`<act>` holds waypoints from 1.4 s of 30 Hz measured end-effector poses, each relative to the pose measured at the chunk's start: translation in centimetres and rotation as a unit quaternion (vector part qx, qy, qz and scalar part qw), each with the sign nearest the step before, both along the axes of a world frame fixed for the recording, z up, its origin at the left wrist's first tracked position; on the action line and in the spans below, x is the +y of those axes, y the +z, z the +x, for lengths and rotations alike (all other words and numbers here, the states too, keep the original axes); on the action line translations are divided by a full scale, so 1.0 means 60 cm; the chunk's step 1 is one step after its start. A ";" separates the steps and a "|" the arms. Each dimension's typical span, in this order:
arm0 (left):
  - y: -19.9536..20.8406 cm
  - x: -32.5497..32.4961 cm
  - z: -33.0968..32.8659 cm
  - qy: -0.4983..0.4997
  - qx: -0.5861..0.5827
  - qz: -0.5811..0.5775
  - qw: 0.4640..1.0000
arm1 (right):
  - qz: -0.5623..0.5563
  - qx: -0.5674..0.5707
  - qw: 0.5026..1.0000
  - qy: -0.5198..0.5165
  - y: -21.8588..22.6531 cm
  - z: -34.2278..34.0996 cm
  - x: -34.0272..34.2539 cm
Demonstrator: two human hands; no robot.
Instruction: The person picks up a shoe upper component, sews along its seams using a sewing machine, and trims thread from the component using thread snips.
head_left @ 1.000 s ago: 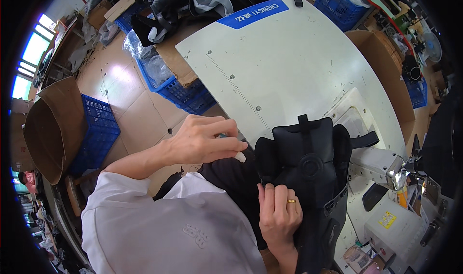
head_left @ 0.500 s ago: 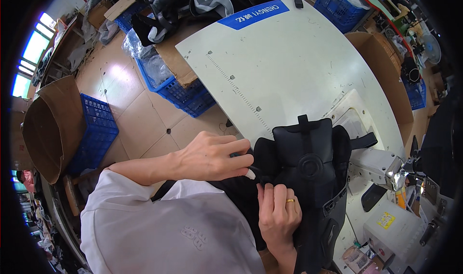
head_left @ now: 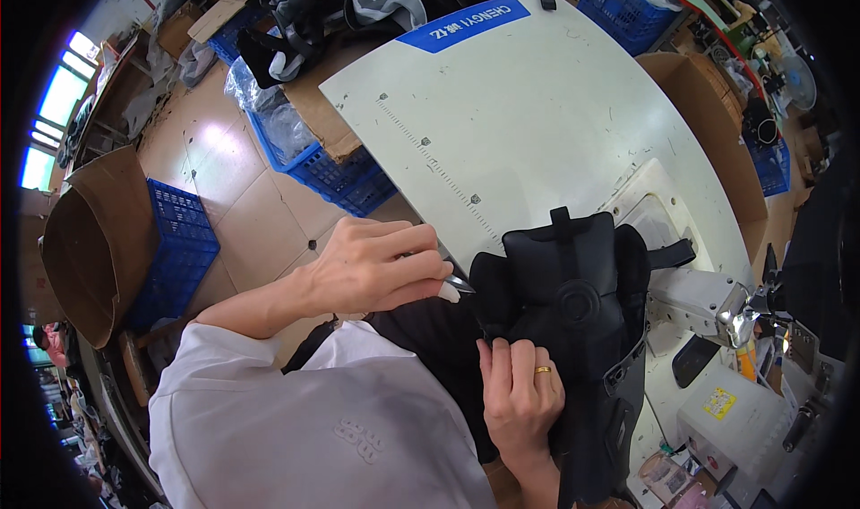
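A black padded brace (head_left: pixel 573 285) with a raised round disc, straps and a side slot lies over the near edge of the white table. My right hand (head_left: pixel 521 392), with a gold ring, is closed on its left edge, thumb and fingers pinching the black material. Just left of the brace, my left hand (head_left: pixel 381 263) is closed around small thread snips (head_left: pixel 460 284). Only their pointed metal tip shows, close to the brace's upper left pad; the rest is hidden in the fist. A white wrap covers one of that hand's fingertips.
The white tabletop (head_left: pixel 537 106) carries a printed ruler scale. A sewing machine head (head_left: pixel 690 298) stands on the right. On the left are a blue crate (head_left: pixel 327 182) with plastic bags and a cardboard box (head_left: pixel 98 240); black goods (head_left: pixel 313 16) pile up beyond.
My left hand has moved left and slightly up, away from the brace's edge, bringing the metal tip into sight. My right hand keeps its pinch on the brace.
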State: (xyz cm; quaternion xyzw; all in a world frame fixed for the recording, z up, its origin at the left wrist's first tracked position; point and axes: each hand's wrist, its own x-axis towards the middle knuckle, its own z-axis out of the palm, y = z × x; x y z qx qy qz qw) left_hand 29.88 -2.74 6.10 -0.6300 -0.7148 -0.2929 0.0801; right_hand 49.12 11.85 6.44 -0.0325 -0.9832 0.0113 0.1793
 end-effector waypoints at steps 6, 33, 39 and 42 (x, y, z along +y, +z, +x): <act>-0.012 0.011 0.013 -0.005 0.081 0.018 0.997 | -0.017 -0.023 1.000 -0.005 0.002 0.000 -0.006; -0.036 0.229 -0.123 -0.226 -0.008 0.077 0.971 | -0.197 -0.043 0.968 0.150 0.028 0.032 0.053; -0.076 0.254 -0.118 -0.229 -0.060 0.079 0.968 | -0.215 -0.028 0.964 0.156 0.026 0.030 0.064; -0.088 0.258 -0.121 -0.216 -0.092 0.083 0.968 | -0.220 -0.026 0.962 0.159 0.028 0.028 0.069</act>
